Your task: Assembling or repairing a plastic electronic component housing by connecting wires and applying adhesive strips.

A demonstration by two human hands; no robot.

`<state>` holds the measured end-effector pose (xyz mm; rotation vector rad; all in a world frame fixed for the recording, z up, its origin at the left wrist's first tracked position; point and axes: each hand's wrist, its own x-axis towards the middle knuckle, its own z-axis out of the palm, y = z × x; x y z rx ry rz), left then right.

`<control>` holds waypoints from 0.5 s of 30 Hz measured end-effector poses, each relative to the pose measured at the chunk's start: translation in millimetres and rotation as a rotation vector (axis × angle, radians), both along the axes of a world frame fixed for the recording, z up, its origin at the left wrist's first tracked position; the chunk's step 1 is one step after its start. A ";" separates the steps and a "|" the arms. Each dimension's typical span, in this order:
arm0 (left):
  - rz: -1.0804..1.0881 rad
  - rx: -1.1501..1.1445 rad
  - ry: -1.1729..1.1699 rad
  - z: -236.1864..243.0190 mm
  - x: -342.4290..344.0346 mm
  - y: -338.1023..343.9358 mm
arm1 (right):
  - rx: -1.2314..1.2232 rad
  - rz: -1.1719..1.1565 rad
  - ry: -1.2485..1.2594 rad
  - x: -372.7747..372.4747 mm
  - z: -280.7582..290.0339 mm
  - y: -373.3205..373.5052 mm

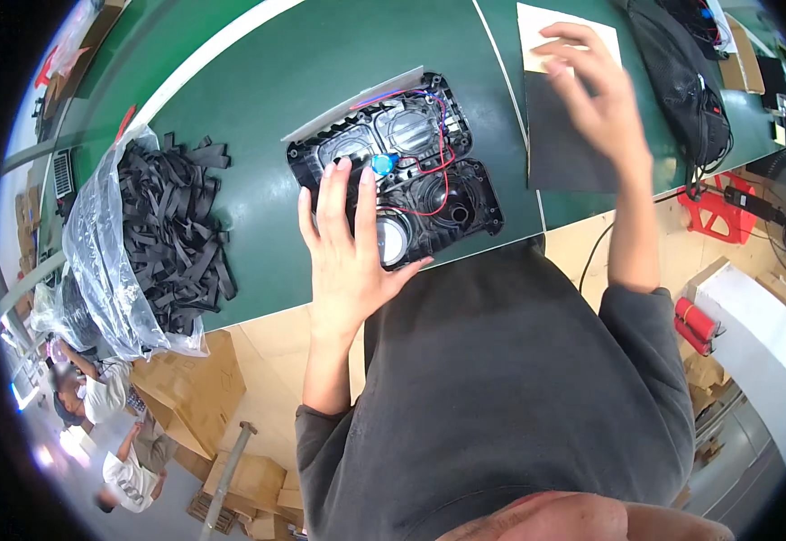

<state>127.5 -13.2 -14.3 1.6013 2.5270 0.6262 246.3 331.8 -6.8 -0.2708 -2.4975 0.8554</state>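
A black plastic speaker housing (479, 203) lies opened out on the green table, its moulded inside facing up. Red and blue wires (445, 144) run across it, and a round blue part (382, 164) sits near its middle. My left hand (348, 243) rests over the housing's left half with fingers spread, partly hiding a round silver-white speaker (395, 242). Along the far edge stands a grey strip (357, 104). To the right, my right hand (596, 99) hovers over a black sheet (569, 149) and pale paper (537, 20); its fingers are bent and apart, with nothing visible in them.
At left, a clear plastic bag (95, 239) spills many black straps (172, 234) onto the green table (258, 225). A black bag (681, 99) with cables lies at far right. Below are a red stool (717, 216) and cardboard boxes (199, 388). Other people (136, 473) are at lower left.
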 end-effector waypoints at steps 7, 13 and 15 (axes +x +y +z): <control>-0.111 0.226 -0.098 15.9 -28.9 29.1 | 0.053 -0.147 -0.356 50.4 -25.3 65.2; -0.142 0.308 0.061 15.5 -58.1 72.4 | 0.098 -0.102 -0.307 49.8 -29.7 60.2; -0.141 0.316 0.049 17.3 -50.7 80.8 | 0.127 -0.132 -0.287 50.4 -29.6 51.8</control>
